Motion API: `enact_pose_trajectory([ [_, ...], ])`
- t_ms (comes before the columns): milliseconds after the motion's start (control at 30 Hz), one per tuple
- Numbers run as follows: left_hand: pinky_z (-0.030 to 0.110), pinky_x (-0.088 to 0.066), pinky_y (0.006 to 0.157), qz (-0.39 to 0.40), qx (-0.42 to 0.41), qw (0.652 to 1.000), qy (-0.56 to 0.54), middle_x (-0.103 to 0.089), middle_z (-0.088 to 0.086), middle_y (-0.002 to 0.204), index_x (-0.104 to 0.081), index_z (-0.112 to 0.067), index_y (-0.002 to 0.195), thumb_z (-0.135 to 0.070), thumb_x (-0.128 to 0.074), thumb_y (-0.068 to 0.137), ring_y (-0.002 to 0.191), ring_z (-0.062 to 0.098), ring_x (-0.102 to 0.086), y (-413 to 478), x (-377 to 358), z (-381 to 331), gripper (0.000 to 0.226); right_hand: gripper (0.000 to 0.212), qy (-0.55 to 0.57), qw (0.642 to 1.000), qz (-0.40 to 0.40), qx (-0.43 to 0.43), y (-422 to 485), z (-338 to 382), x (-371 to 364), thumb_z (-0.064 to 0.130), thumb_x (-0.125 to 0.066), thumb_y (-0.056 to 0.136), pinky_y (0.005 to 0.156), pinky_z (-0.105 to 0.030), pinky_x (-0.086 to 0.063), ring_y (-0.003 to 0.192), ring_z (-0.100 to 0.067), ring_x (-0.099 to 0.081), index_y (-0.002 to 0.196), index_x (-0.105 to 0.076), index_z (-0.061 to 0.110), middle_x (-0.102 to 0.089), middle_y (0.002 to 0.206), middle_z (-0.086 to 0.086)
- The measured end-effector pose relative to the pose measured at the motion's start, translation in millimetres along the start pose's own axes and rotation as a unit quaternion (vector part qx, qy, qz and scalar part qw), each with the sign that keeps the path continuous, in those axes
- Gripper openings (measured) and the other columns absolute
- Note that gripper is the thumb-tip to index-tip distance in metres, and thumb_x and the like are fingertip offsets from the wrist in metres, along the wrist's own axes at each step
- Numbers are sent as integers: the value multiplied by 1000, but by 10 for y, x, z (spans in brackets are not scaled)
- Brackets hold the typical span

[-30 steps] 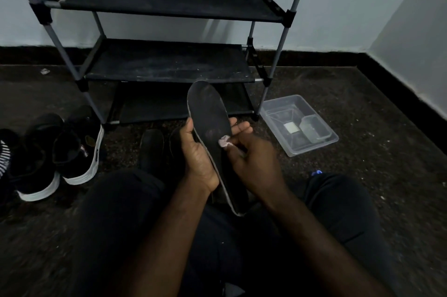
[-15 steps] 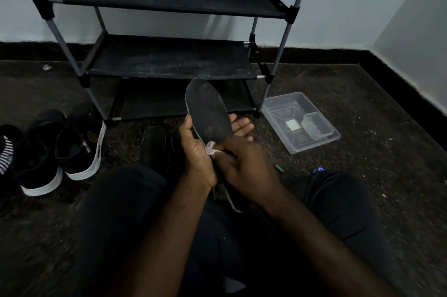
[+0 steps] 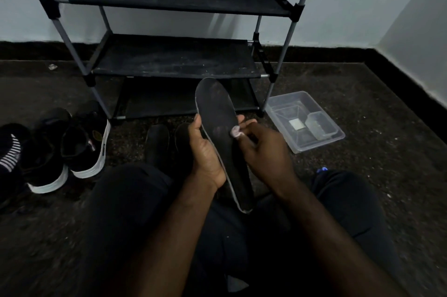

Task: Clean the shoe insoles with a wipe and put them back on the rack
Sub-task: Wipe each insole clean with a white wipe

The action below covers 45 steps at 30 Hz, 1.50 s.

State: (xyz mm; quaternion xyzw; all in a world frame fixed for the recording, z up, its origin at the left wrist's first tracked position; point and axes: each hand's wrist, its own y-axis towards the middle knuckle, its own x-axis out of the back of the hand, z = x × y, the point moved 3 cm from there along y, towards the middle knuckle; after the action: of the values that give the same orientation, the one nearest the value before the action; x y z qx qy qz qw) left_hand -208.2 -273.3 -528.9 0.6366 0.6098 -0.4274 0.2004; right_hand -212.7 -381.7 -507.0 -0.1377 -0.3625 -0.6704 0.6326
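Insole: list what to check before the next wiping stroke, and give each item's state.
1. Grip of left hand on insole: ok.
2. Pinch of right hand on wipe: ok.
3. Contact of wipe with the insole's top face: ok.
4. Toe end wiped clean: cannot tell, the light is too dim.
5. Cleanness of rack shelf for the return: not ok, pale specks lie on it.

One insole (image 3: 218, 113), one wipe (image 3: 235, 131), one rack (image 3: 174, 58), two white-soled sneakers (image 3: 90, 151).
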Motion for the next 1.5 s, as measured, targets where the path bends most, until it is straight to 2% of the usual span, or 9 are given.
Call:
enact_pose_trajectory([
  [67,37,-55,87,-11,0,1000,9,-70,24,102,-62,9,116,-68,-32,85,95,31,-69,32,21,33,88,20,-37,999,-13,-27,31,-74,26,39,-58,91,72,-37,-54,85,-16,-69,94,-68,22,-74,89,6],
  [233,49,-45,102,7,19,1000,-21,-57,37,124,-52,10,127,-71,-30,84,118,44,-58,39,-5,11,94,16,-12,997,59,40,-148,161,-114,23,-63,90,52,-17,-34,58,-5,-53,75,-60,20,-60,66,12],
  [467,38,-53,90,-9,3,1000,5,-68,25,105,-63,9,113,-67,-32,86,97,32,-68,32,-4,66,87,16,-58,998,-15,-36,11,-100,57,35,-61,91,73,-34,-53,86,-15,-69,97,-70,23,-74,90,5],
  [600,50,-39,108,8,19,1000,-21,-58,36,123,-52,10,125,-71,-28,84,120,43,-57,35,-25,37,93,7,-32,998,35,50,-152,135,-71,21,-65,89,61,-15,-38,71,-10,-62,83,-68,17,-72,79,2],
  [833,50,-37,111,6,0,1000,-23,-53,36,130,-48,13,132,-70,-37,80,127,43,-51,38,-7,51,98,16,0,998,-36,-53,32,-121,34,38,-61,90,74,-39,-54,82,-10,-69,96,-69,25,-73,86,10],
  [1033,49,-40,108,8,12,1000,-18,-58,35,124,-49,9,128,-70,-29,83,120,42,-57,37,-15,8,93,9,43,998,40,28,-178,175,-118,21,-66,90,60,-15,-45,65,-1,-62,82,-68,17,-69,73,12],
  [1233,40,-52,96,7,1,1000,-9,-68,27,109,-58,9,119,-68,-34,85,106,34,-66,5,-30,39,88,13,28,999,-30,-32,42,-78,57,34,-65,91,70,-38,-54,77,-9,-68,87,-71,23,-73,81,9],
  [1433,50,-43,104,14,17,999,-31,-57,36,126,-48,9,130,-72,-30,83,121,43,-56,20,-36,6,95,13,45,994,83,46,-105,194,-59,24,-67,90,60,-24,-49,64,-4,-63,81,-71,15,-71,74,7],
  [1500,49,-44,104,20,17,999,-28,-57,35,126,-49,9,131,-72,-31,83,122,42,-56,10,-32,8,96,16,56,996,58,23,-56,131,-52,31,-66,91,63,-31,-52,66,-4,-65,80,-70,20,-71,73,7],
])
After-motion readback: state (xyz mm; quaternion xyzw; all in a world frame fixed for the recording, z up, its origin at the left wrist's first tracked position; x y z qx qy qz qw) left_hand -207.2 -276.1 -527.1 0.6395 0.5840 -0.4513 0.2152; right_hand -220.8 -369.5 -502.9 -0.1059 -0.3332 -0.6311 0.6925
